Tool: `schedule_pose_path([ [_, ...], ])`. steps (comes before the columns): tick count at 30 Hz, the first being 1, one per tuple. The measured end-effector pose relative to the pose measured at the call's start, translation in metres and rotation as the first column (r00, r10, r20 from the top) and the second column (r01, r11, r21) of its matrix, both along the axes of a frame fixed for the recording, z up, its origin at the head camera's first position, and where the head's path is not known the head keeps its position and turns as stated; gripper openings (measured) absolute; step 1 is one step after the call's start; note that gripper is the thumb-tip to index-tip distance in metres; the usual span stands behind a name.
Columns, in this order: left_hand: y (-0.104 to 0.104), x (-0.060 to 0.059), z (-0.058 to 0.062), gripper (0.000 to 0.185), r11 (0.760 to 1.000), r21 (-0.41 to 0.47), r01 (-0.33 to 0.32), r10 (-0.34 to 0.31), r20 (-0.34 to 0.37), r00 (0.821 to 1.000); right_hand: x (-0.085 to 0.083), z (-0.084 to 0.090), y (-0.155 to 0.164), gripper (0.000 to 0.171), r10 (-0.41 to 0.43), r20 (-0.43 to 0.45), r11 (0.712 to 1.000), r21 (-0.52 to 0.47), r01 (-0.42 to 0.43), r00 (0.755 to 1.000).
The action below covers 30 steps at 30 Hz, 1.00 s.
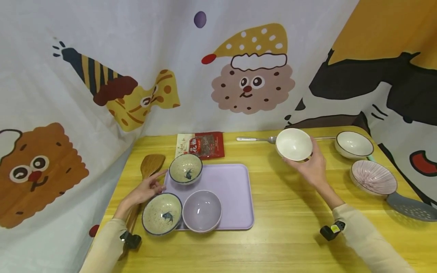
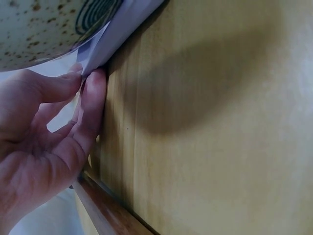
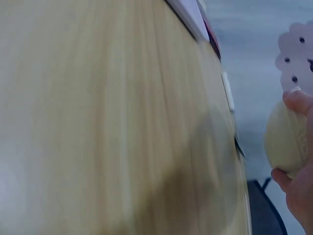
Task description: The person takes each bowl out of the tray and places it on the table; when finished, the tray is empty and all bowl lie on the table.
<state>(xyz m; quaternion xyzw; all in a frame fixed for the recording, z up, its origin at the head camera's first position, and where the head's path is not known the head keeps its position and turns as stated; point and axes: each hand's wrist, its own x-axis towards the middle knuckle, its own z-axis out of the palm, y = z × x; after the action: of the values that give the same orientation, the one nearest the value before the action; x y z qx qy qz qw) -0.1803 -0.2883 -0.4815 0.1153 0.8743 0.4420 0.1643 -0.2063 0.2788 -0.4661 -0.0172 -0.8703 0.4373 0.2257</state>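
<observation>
My right hand (image 1: 315,167) holds a small white bowl (image 1: 294,144) up over the right half of the table, and the right wrist view shows the bowl's pale outer side (image 3: 284,139) between thumb and fingers. At the left, my left hand (image 1: 146,190) pinches the edge of the lilac tray (image 1: 237,197) between thumb and finger, clearest at the tray's rim (image 2: 105,49). A speckled bowl with a blue fish (image 1: 186,169) stands at the tray's upper left. Another fish bowl (image 1: 162,214) and a lilac bowl (image 1: 202,211) sit along its near side.
Left of the tray lies a wooden spatula (image 1: 152,165). Behind the tray is a red spice packet (image 1: 208,146), with a fork (image 1: 254,139) farther right. At the right edge stand a dark-rimmed white bowl (image 1: 355,145), a pink-streaked bowl (image 1: 373,177) and a grey slotted turner (image 1: 413,206).
</observation>
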Motion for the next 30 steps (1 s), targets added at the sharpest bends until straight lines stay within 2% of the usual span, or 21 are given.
schedule_pose_path([
  [4, 0.001, 0.0, 0.0, 0.068, 1.0, 0.002, 0.008, -0.008, -0.007, 1.0, -0.004, 0.004, 0.015, 0.107, -0.039, -0.024, 0.999, -0.011, 0.039, 0.999],
  [13, 0.0, 0.001, 0.0, 0.067, 1.0, -0.011, 0.012, -0.012, -0.022, 1.0, -0.013, 0.008, 0.038, 0.107, -0.125, -0.017, 0.992, 0.008, 0.126, 0.992],
  [23, 0.0, 0.002, 0.001, 0.067, 1.0, -0.012, 0.007, -0.007, -0.026, 1.0, -0.023, -0.004, 0.057, 0.108, -0.16, 0.11, 0.987, -0.012, 0.162, 0.981],
  [30, 0.0, 0.001, 0.001, 0.067, 1.0, -0.007, 0.001, -0.001, -0.017, 1.0, -0.028, -0.011, 0.062, 0.102, -0.198, 0.147, 0.979, -0.018, 0.203, 0.969],
])
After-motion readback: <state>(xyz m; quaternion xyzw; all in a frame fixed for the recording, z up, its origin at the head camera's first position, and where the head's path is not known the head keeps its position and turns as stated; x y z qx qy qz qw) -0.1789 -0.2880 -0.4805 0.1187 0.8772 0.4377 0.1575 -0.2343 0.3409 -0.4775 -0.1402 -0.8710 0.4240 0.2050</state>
